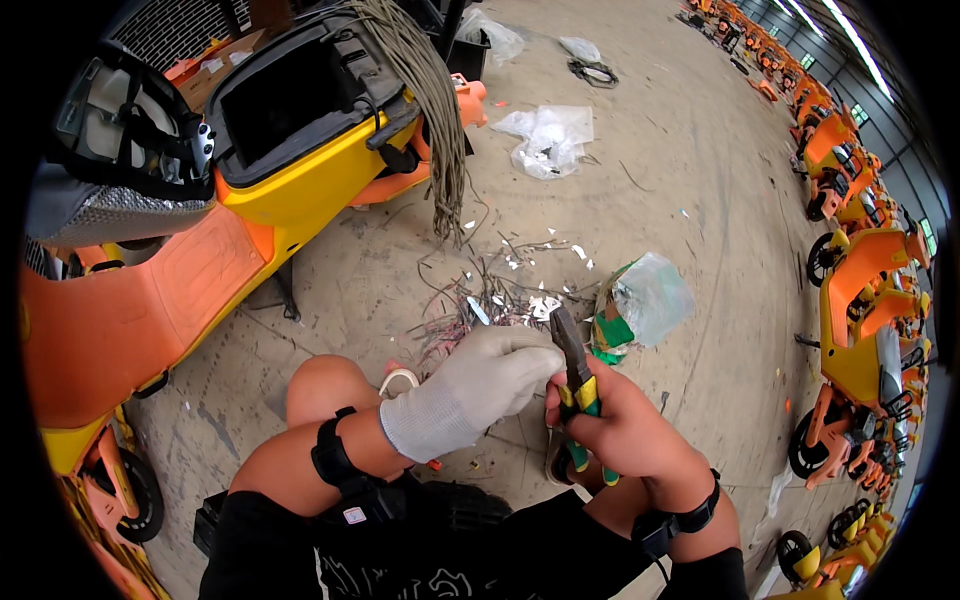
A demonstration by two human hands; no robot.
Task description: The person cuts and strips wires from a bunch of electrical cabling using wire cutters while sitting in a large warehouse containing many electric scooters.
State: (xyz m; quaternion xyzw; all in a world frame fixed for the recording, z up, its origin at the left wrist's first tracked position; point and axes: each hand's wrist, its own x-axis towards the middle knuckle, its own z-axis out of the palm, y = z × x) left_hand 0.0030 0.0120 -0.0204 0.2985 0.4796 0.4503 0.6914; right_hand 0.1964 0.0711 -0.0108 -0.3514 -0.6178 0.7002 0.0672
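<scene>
My right hand (625,425), bare, is wrapped round the yellow-and-green handles of a pair of pliers (568,345). Their dark metal jaws point up and away from me. Beside the jaws is my left hand (470,385) in a pale knit glove, its fingers bent and pressed together. Whatever those fingers hold, if anything, is too small or hidden to name. On the floor just beyond both hands lies a loose heap of cut wire pieces (490,300) with white scraps among them. Right of the heap, a clear plastic bag (655,295) with green parts sits on the floor.
At my left stands an orange-and-yellow scooter (150,290) with its seat box exposed. A bundle of long cable (435,120) drapes over its end. Crumpled clear plastic (550,138) lies farther off. Rows of similar scooters (865,300) line the right side.
</scene>
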